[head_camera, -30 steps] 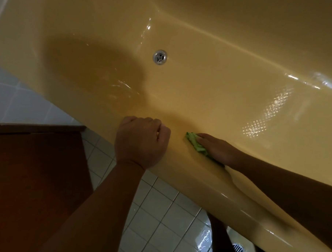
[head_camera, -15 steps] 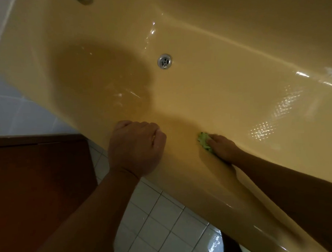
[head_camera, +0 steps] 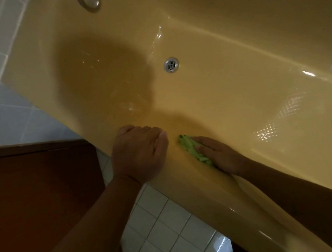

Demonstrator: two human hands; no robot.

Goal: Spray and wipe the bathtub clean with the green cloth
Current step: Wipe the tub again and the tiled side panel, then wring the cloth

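wiping step: flat, open right hand presses the green cloth on the bathtub wall, left hand an empty fist on its edge; next probably calls for a sweep along.

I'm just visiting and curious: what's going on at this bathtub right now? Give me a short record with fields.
Place: yellow bathtub, white tiled floor beside it
Left hand: rests on the tub's near rim, fingers curled over the edge
Right hand: flat, presses the green cloth against the inner wall
Drain: metal, uncovered, on the tub bottom
Spray bottle: not in view
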